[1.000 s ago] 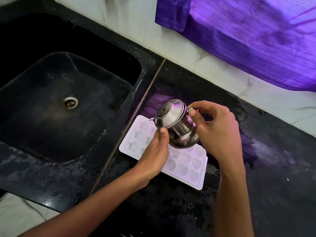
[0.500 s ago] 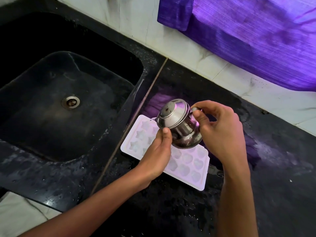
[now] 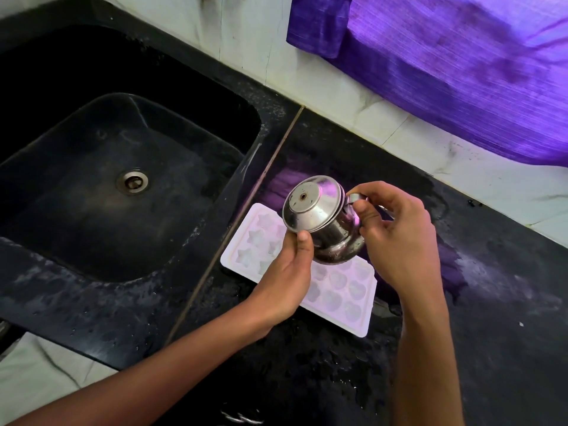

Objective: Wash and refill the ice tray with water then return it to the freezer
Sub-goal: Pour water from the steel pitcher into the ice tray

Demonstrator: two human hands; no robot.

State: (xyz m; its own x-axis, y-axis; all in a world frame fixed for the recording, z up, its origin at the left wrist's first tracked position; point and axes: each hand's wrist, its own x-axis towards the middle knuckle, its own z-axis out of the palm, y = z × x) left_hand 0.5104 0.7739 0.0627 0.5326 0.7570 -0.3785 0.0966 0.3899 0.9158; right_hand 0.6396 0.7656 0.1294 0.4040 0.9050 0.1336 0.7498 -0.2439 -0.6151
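A white ice tray [image 3: 344, 290] with star and heart cells lies flat on the black counter [image 3: 491, 318], just right of the sink. Over it hangs a small lidded steel pot [image 3: 322, 222], tipped toward the sink so its lid faces left. My right hand [image 3: 396, 238] grips the pot's handle on its right side. My left hand [image 3: 285, 272] supports the pot from below, thumb pressed against the lid's edge. The tray's middle cells are hidden under the pot and my left hand. Whether water is flowing cannot be made out.
A deep black sink [image 3: 101, 186] with a metal drain [image 3: 132, 181] fills the left. A purple cloth [image 3: 461, 66] hangs over the white tiled wall at the back right. The counter surface is wet and speckled.
The pot and both hands keep nearly the same pose over the tray; the pot has tilted slightly more, its lid turned further toward the sink.
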